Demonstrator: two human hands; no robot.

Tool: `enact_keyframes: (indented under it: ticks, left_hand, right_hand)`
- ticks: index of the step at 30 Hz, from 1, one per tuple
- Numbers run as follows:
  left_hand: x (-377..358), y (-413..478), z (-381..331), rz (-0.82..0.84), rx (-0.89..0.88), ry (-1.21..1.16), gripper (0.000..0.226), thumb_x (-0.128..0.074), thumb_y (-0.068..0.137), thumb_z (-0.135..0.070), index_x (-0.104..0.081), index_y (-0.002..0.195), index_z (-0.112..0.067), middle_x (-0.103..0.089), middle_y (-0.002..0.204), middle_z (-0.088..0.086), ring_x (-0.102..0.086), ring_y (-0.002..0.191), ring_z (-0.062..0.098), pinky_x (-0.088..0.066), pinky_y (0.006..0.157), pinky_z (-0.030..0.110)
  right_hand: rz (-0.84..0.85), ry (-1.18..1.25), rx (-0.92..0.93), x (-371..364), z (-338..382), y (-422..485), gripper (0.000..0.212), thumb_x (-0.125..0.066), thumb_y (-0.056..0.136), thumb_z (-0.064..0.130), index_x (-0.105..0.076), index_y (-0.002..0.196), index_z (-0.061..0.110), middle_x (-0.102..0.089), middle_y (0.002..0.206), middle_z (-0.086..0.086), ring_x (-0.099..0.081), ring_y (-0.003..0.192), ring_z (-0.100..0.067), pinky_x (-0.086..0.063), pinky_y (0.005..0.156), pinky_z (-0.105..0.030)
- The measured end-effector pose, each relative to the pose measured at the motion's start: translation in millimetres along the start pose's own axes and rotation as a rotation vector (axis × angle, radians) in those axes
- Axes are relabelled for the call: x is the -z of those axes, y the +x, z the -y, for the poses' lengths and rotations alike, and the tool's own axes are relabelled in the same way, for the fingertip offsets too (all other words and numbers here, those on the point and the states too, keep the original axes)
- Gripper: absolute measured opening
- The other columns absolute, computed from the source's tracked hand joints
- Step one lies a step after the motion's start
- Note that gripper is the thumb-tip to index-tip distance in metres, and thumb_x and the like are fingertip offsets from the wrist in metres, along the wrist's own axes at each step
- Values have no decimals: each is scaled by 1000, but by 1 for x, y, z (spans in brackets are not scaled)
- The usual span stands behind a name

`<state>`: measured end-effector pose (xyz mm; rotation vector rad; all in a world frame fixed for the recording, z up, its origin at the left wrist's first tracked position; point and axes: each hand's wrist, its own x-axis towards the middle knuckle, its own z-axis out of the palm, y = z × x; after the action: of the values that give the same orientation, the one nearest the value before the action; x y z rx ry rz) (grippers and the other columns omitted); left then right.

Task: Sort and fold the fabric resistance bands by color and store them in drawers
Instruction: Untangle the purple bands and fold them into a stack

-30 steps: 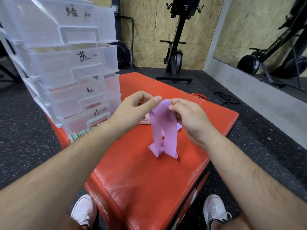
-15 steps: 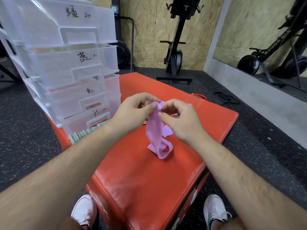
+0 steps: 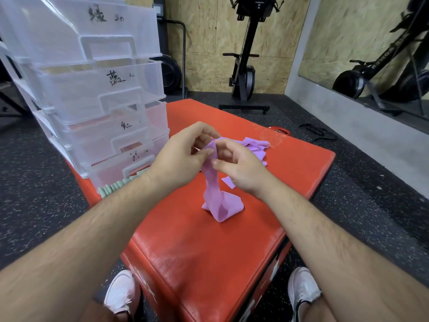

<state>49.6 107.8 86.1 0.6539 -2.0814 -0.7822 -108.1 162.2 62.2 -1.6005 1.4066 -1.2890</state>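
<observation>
- The purple band hangs between the two hands. Its lower loop rests folded on the red padded counter, just in front of the wrists.
- The left hand pinches the band's top edge between thumb and fingers.
- The right hand is curled close against the left, with its fingertips on the same top edge.
- The top of the band is hidden inside the fingers, so how it is folded there cannot be told.
- A pile of purple bands lies just behind the right hand, partly covered by it.
- A row of green bands is cut off by the left forearm.
- The clear drawer unit stands at the left; its handwritten labels are hard to read.
</observation>
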Motion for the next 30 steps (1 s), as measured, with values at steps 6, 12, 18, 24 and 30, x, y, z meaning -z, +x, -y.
enact_keyframes:
  ticks: [6,12,18,24,30]
  left_hand:
    - [10,1,6,-93,40,-149,32,-62,87,7,-63,102,-21,-60,86,-8,-59,81,15,-50,71,33]
    - [12,0,4,-95,60,-261,30,-63,87,2,-63,101,-24,-60,88,-1,-58,82,16,-49,78,37]
    - [10,1,-6,-127,84,-296,28,-68,87,2,-66,103,-20,-70,91,3,-66,85,19,-54,84,45]
    - [6,-1,-13,-143,61,-215,21,-66,91,-1,-68,106,-16,-76,96,0,-71,94,21,-56,89,47]
    - [6,0,-16,-174,-17,-62,25,-64,91,0,-68,108,-18,-74,101,-9,-69,99,4,-54,91,27]
  right_hand:
    - [42,26,-46,8,9,-5,22,-72,88,-1,-61,82,18,-63,65,18,-57,62,3,-44,62,-11]
    - [88,58,-66,22,12,-12,19,-76,85,18,-61,83,8,-50,79,-5,-47,77,-17,-36,73,-31]
    - [-42,120,-10,27,13,-13,16,-73,87,4,-61,80,11,-62,73,3,-57,71,-8,-45,69,-15]
    - [-73,94,49,27,13,-12,16,-79,83,3,-63,84,1,-64,77,-7,-59,70,-13,-48,69,-24]
    - [-96,15,112,27,11,-8,16,-82,80,7,-67,74,8,-72,92,-2,-67,85,-11,-52,80,-28]
